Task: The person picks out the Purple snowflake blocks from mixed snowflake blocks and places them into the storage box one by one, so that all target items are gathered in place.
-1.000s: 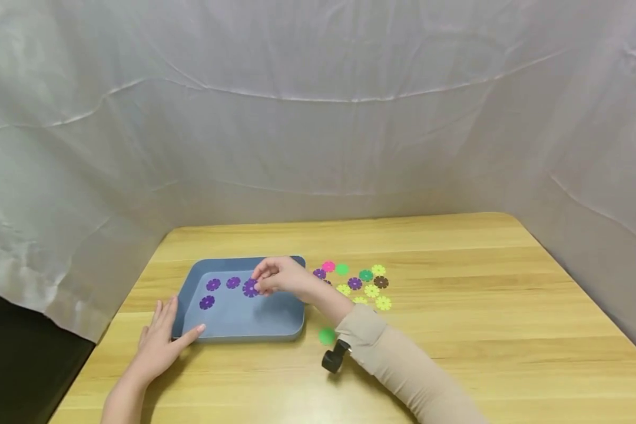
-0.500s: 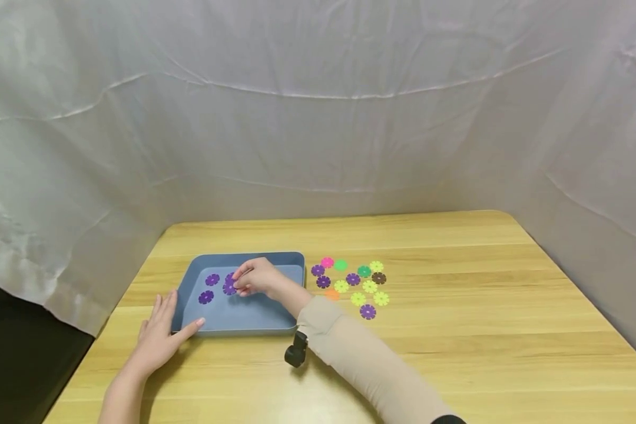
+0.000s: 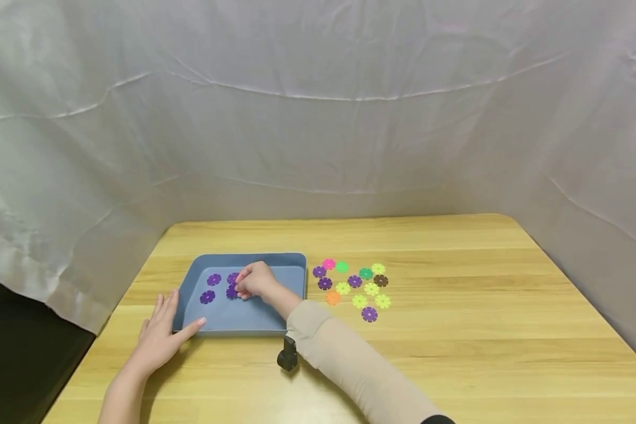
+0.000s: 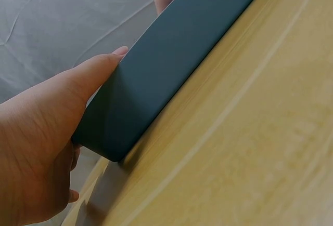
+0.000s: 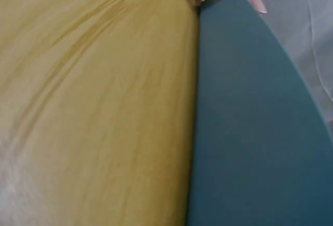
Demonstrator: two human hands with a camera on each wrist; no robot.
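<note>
A blue tray (image 3: pixel 244 327) lies at the table's front left. Three purple flower discs (image 3: pixel 214 279) lie flat in its left half. My right hand (image 3: pixel 239 289) reaches down into the tray and pinches another purple disc (image 3: pixel 231 292) low over the tray floor, close beside the others. My left hand (image 3: pixel 161 335) rests flat on the table, its straight fingers against the tray's front left corner. In the left wrist view the thumb (image 4: pixel 96 67) touches the tray wall (image 4: pixel 171 65). The right wrist view shows only the tray's outer wall (image 5: pixel 250 122) and table.
Several loose discs lie on the wooden table right of the tray: pink (image 3: pixel 328 264), green (image 3: pixel 341 267), yellow (image 3: pixel 371 288), orange (image 3: pixel 333 298), brown (image 3: pixel 380 280) and purple (image 3: pixel 369 314). White cloth hangs behind and beside the table. A black wrist camera (image 3: pixel 287 358) sits under my right sleeve.
My right hand has carried the purple disc leftward and down within the tray, toward the other purple discs. The left hand has stayed at the tray's corner.
</note>
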